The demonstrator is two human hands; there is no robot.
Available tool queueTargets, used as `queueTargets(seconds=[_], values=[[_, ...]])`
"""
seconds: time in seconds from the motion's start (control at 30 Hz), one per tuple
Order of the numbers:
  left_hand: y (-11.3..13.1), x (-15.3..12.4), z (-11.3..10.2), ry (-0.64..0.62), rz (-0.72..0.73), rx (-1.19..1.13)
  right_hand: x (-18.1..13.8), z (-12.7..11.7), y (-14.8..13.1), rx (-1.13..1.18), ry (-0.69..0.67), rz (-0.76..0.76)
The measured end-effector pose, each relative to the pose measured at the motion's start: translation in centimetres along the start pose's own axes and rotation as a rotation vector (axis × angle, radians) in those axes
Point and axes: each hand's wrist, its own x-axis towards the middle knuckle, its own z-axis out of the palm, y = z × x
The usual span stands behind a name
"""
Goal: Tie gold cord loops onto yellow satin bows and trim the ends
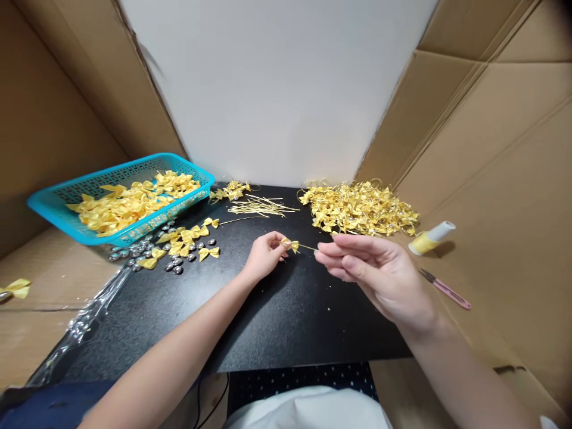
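My left hand [267, 255] is above the middle of the black table, its thumb and fingers pinched on a small yellow ribbon bow [292, 245]. From the bow, a thin gold tie [306, 246] runs right to the fingertips of my right hand [370, 268]. The right fingers are stretched out together with the thumb against them, and the tie's end is hidden among them. Loose yellow bows [182, 238] and silver beads [177, 261] lie left of my left hand. A bundle of gold ties [261, 206] lies beyond it.
At the back left stands a turquoise basket [58, 202] of yellow bows. A large pile of bows with gold ties [361, 208] lies back right. To the right are a roll with yellow wrapping [431, 238] and pink-handled snips [447, 290]. Cardboard walls [500, 155] flank the black table [286, 322].
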Motion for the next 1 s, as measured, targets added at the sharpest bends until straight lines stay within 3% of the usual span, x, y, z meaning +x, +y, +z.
queueTargets(seconds=[0.17,0.3,0.53,0.67,0.8,1.0], values=[[0.6,-0.4,0.6,0.015,-0.093,-0.187,1.3,1.6,1.1,0.145,-0.078,0.042],[0.3,0.0,0.6,0.043,-0.138,-0.317,0.1,2.3,4.5,0.201,-0.163,0.196],[0.5,0.2,0.3,0.027,-0.051,-0.407,-3.3,-0.4,10.8,0.133,-0.136,0.536],[1.6,-0.6,0.7,-0.087,-0.029,-0.551,-3.5,-2.5,11.7,0.069,-0.047,0.609],[3.0,-1.4,0.5,-0.257,-0.096,-0.748,-2.4,-3.9,11.6,0.041,-0.005,0.624],[3.8,-2.5,-0.5,-0.623,-0.118,-0.773,1.8,-5.9,10.7,0.023,0.153,0.497]])
